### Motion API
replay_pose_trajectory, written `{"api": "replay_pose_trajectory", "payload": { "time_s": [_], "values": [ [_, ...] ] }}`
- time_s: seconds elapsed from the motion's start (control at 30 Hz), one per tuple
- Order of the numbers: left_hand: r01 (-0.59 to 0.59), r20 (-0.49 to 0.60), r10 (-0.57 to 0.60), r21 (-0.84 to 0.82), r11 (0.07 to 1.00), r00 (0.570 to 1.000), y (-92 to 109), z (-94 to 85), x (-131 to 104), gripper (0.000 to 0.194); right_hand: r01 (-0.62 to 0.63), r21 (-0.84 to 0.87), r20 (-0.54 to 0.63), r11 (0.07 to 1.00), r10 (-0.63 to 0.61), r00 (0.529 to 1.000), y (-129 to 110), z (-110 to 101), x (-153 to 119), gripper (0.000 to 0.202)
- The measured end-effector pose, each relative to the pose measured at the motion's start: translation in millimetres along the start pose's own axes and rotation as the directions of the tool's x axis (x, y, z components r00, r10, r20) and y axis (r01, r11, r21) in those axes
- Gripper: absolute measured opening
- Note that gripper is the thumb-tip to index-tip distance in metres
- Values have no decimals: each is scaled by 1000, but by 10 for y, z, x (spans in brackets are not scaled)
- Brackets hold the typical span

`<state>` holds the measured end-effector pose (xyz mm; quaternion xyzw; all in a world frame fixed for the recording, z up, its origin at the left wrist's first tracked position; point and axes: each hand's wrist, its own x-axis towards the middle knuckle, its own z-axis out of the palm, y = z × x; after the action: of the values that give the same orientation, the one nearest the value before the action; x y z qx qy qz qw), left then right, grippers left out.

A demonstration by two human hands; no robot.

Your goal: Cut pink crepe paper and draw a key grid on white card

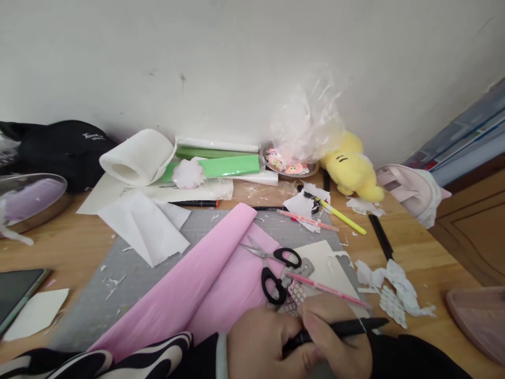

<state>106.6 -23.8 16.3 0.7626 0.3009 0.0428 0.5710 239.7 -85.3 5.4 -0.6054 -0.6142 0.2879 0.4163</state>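
The left hand (254,339) and right hand (337,337), fingers curled inward, both gripped a slim black pen (351,328), which slanted slightly upward to the right at the near side of the wooden table (428,266). Just beyond, black-handled steel scissors (269,255) lay open, partly on a rolled pink sheet (189,273). Far left, a black fabric article (65,152) bore white script beginning with "T", the rest illegible.

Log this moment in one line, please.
Left hand: grips slim black pen; right hand: grips same pen; beyond: pink paper sheet, black-handled metal scissors partly on it
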Motion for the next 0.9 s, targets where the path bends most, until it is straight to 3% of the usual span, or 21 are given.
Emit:
{"api": "replay_pose_trajectory", "payload": {
  "time_s": [0.07,0.13,0.23,0.3,0.4,0.5,0.57,0.7,0.9],
  "values": [
    [76,60,-71,-82,994,996,-53,23,-4,50,-35,9,-25,999,35,999,0,-71,-8,37],
    [104,28,-101,-144,984,994,-101,18,-4,53,-57,65,-42,996,59,997,-6,-181,33,43],
    [-45,-38,38,-182,982,999,-125,-36,9,51,-49,248,-122,968,82,989,-9,-337,167,47],
    [-145,-40,140,-193,970,989,-113,-69,22,48,-123,289,-187,949,182,965,4,-385,261,39],
    [-213,32,220,-139,967,975,-93,-79,38,43,-214,2,-162,977,212,964,44,-371,340,35],
    [-262,129,271,-80,962,954,-87,-59,50,43,-41,-457,60,888,77,995,70,-310,336,26],
    [-253,116,257,-53,966,959,-80,-48,51,45,92,-630,139,771,-4,990,57,-265,304,22],
    [-177,39,178,-31,984,983,-51,-37,37,45,190,-744,151,641,-115,982,-9,-182,245,19],
    [-159,5,159,-27,987,987,-35,-30,28,43,203,-741,209,640,-67,976,25,-120,252,19]
  ]
}}
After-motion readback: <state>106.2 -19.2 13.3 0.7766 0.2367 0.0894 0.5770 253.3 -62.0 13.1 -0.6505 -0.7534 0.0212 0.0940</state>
